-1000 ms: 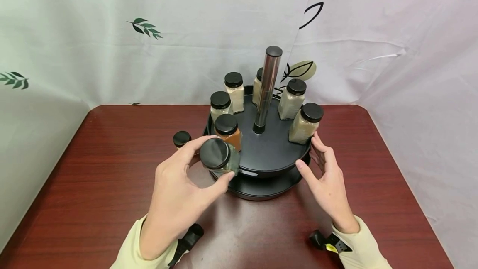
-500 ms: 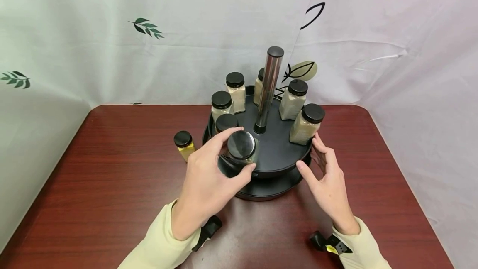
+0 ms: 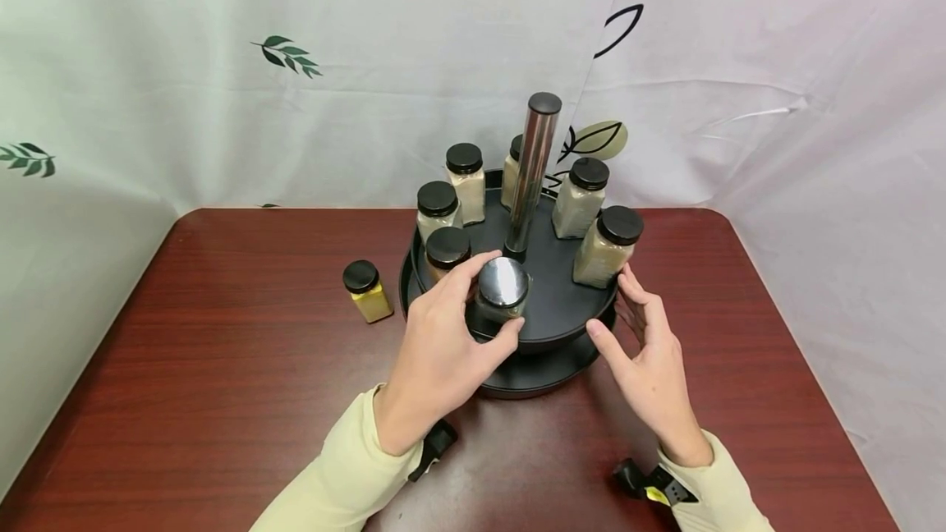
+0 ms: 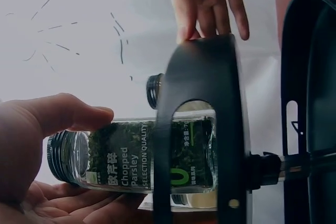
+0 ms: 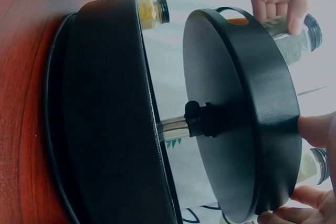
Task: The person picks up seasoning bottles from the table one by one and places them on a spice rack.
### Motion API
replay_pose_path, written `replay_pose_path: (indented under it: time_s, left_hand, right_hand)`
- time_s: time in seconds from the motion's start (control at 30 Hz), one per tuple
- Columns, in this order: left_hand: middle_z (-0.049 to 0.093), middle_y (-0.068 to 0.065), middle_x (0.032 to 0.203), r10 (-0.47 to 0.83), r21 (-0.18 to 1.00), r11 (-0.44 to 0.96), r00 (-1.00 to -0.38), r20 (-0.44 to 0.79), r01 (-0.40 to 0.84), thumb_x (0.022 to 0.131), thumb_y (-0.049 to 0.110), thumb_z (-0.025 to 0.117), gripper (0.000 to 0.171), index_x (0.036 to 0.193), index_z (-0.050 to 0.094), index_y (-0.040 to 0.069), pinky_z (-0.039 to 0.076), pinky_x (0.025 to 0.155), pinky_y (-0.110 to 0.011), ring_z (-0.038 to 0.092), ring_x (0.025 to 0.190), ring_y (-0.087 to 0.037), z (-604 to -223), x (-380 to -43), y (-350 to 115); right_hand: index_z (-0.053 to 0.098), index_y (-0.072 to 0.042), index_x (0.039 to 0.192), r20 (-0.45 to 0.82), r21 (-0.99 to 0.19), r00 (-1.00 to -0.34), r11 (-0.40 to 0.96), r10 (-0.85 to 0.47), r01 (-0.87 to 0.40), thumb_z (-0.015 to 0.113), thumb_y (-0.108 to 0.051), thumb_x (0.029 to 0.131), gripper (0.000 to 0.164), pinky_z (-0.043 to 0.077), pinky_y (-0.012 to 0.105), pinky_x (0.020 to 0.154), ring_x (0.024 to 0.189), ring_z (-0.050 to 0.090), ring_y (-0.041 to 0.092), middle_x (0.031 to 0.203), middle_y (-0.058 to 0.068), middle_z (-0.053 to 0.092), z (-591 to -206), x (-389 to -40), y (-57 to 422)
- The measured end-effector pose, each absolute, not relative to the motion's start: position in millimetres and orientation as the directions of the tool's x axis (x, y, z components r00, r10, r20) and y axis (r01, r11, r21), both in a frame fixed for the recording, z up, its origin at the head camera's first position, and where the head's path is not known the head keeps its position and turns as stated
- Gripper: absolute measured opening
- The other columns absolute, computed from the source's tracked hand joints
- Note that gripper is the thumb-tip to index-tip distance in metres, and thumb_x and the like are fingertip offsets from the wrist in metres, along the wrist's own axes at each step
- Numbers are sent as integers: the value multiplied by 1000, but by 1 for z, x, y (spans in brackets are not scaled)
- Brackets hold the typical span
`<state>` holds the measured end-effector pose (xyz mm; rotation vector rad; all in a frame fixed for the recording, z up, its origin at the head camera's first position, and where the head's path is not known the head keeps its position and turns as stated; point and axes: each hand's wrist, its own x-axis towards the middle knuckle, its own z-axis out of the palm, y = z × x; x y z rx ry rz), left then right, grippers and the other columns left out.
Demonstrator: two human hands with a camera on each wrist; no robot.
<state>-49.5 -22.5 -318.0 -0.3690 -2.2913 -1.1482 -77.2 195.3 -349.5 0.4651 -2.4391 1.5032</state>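
My left hand [image 3: 449,333] grips a glass spice jar [image 3: 503,284] with a black lid between thumb and fingers. Its label reads Chopped Parsley in the left wrist view, where the jar [image 4: 136,153] holds dark green flakes. It stands at the front left of the upper tier [image 3: 550,302] of a black two-tier spice rack, behind the rim wall; whether its base rests there is hard to tell. My right hand [image 3: 650,368] touches that tier's right rim with thumb and fingertips spread, beside a jar of pale powder [image 3: 606,246]. A jar of orange spice [image 3: 447,249] is partly hidden behind my left hand.
More black-lidded jars, among them one with white powder [image 3: 466,181], stand around the rack's central metal post [image 3: 534,171]. Left of the rack, a yellow spice jar [image 3: 368,292] stands on the wooden table [image 3: 222,368]. A white curtain [image 3: 369,64] hangs behind.
My left hand has carried the parsley jar right, from the rack's front left edge to over the upper tier, uncovering the yellow jar. My right hand has stayed at the rim.
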Motion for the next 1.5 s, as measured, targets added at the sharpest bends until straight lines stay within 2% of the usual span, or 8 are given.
replay_pose_path:
  time_s: [0.17, 0.5, 1.1, 1.5]
  left_hand:
    - [59, -3, 118, -2, 629, 637, -815, 579, 445, 71, 15, 76, 62, 127, 50, 5, 48, 87, -27, 59, 101, -12, -323, -51, -19]
    - [62, -5, 113, -16, 622, 655, -816, 578, 428, 71, 18, 78, 63, 126, 51, 5, 51, 79, -27, 62, 96, -12, -330, -53, -14]
    - [58, -5, 124, -7, 593, 712, -841, 541, 376, 76, 27, 76, 70, 136, 44, 9, 50, 85, -30, 59, 105, -12, -329, -52, -16]
    - [58, -5, 123, 9, 586, 704, -830, 557, 401, 81, 26, 73, 61, 133, 47, 10, 49, 85, -30, 59, 106, -13, -328, -49, -20]
  right_hand:
    - [41, 5, 131, 367, -816, -919, 425, -142, -392, 67, -1, 82, 56, 39, 19, 97, 120, 48, 28, 146, 7, 35, -350, -77, 195]
    - [41, 5, 131, 364, -818, -921, 425, -141, -388, 67, -2, 82, 56, 38, 19, 97, 120, 48, 28, 146, 8, 35, -349, -77, 195]
    - [42, 6, 130, 387, -800, -910, 437, -148, -411, 68, -1, 82, 55, 37, 20, 98, 121, 47, 28, 146, 8, 35, -352, -77, 195]
    - [41, 6, 130, 391, -798, -908, 435, -150, -416, 67, -1, 82, 55, 37, 20, 99, 121, 47, 27, 146, 8, 35, -353, -78, 196]
